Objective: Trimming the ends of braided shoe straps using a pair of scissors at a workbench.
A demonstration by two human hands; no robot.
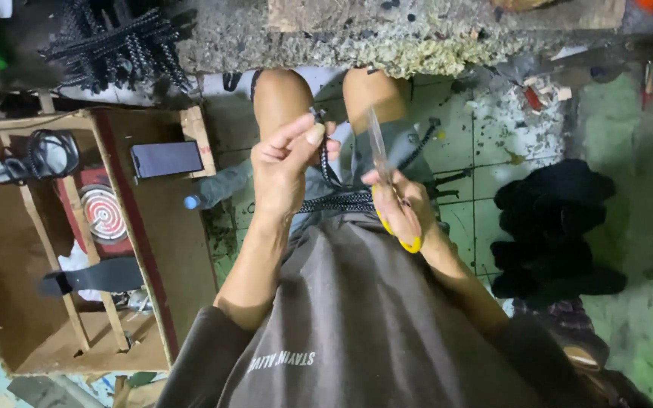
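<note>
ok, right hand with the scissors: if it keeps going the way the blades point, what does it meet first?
Likely the person's knee: the right hand aims the scissors up-frame past the black cord. Depth is unclear, so the blades might pass above it.

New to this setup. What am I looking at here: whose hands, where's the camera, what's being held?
There is no machine: a person works with two bare hands. The single picture comes from a camera worn on their head, looking down past a grey shirt to their knees and a green-stained tiled floor.

The left hand pinches one end of a black braided cord, which runs across the lap. The right hand holds scissors with yellow handles, blades pointing up and away from the body.

On the person's left stands an open wooden box. A dark phone lies on it, with a round red-and-white coil and a black strap inside. More black braided pieces are piled at top left, and dark cloth lies on the right.
</note>
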